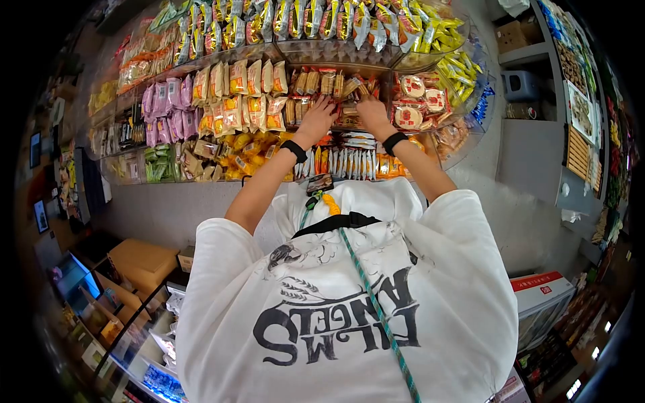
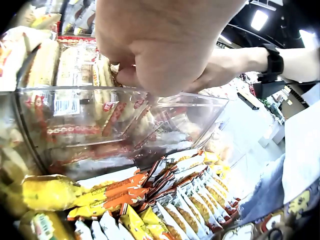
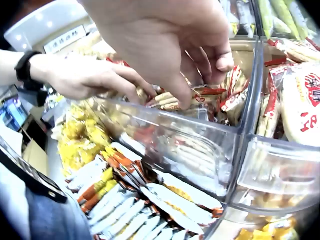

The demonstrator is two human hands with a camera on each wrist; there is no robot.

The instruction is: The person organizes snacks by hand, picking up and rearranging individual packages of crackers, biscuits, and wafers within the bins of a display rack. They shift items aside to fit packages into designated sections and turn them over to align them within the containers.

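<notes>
Both hands reach into a clear plastic bin [image 3: 165, 120] of biscuit packets with red trim. In the head view the left hand [image 1: 317, 123] lies over the packets [image 1: 312, 82] at the bin's left part. Its fingers bend down among them in the right wrist view; I cannot tell whether they grip one. A short way to its right, the right hand [image 1: 373, 115] has its thumb and curled fingers on a biscuit packet [image 3: 207, 91] with a red edge. Seen from the left wrist, upright packets [image 2: 72, 67] stand beside the left hand [image 2: 160, 55], whose fingertips are mostly hidden.
Round white cracker packs [image 1: 410, 117] fill the bin on the right. Orange-and-cream bags [image 1: 236, 111] stand to the left. White and orange snack packets [image 2: 185, 210] line the tier nearer the body. Silver and yellow bags [image 1: 312, 20] fill the far tier. Clear walls divide the bins.
</notes>
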